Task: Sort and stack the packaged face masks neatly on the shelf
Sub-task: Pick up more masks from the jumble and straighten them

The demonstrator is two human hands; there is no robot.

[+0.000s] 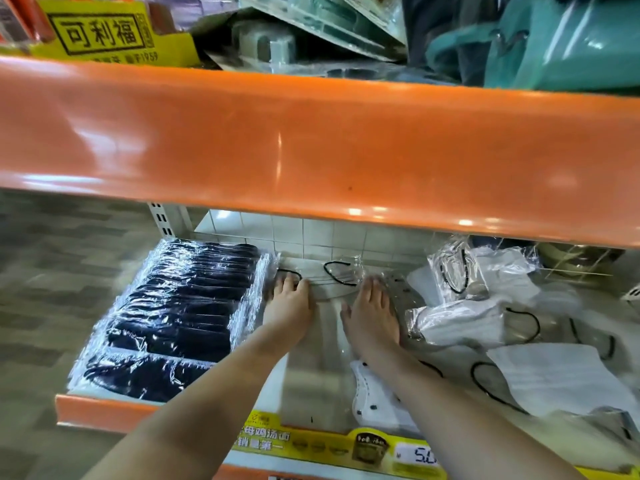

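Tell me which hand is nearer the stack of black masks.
Left. The left hand lies just beside the right edge of the stack of black masks; the right hand lies farther right, next to the loose white mask packs.

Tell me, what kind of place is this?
Probably a shop. Orange-edged metal shelves hold a neat row of plastic-wrapped black face masks, and a white price tag sits on the yellow shelf-edge label.

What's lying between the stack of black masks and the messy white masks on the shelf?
In the head view, both hands, left and right, resting on a clear-wrapped pack between the black masks and white masks.
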